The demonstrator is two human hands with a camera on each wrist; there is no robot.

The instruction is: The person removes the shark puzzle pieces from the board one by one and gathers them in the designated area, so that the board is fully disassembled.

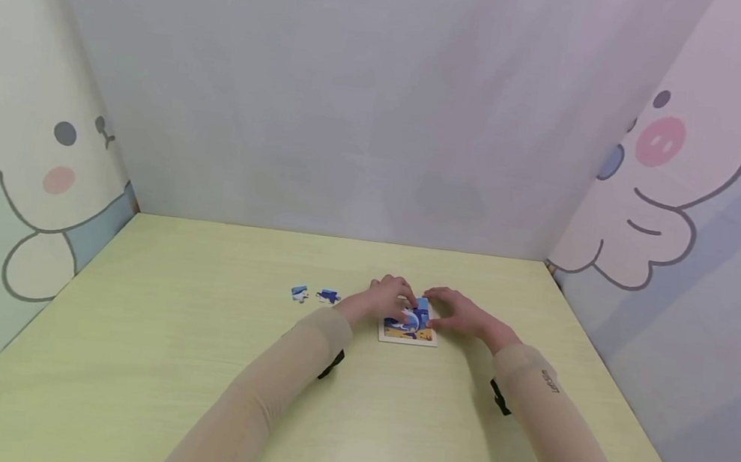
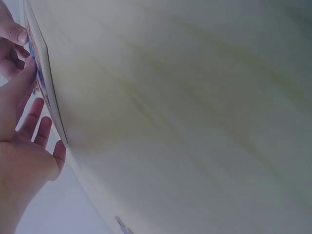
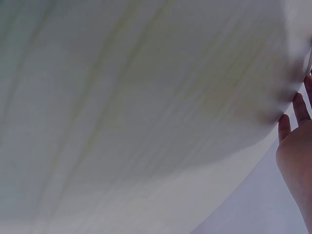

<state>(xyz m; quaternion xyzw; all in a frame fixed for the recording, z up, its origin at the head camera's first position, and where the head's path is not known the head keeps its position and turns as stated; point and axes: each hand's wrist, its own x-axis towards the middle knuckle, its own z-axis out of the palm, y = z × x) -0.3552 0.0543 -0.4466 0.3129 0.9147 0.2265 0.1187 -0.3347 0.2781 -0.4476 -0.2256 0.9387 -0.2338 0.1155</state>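
Observation:
A small jigsaw puzzle [image 1: 409,331] with a blue and yellow sea picture lies in a pale frame on the table. My left hand [image 1: 388,298] reaches over its left side, the thumb tip on the picture. In the left wrist view, the left hand [image 2: 29,156] has its fingers spread, the little finger at the corner of the frame [image 2: 54,105]. At the right edge of the puzzle is my right hand [image 1: 462,314], thumb at the frame's side and fingers reaching past the far corner. The right wrist view catches only part of the right hand [image 3: 297,139].
Two loose puzzle pieces, a light one [image 1: 299,293] and a dark blue one [image 1: 327,296], lie left of the puzzle on the pale yellow table [image 1: 196,341]. A grey back wall [image 1: 356,109] and side walls with cartoon animals border the table.

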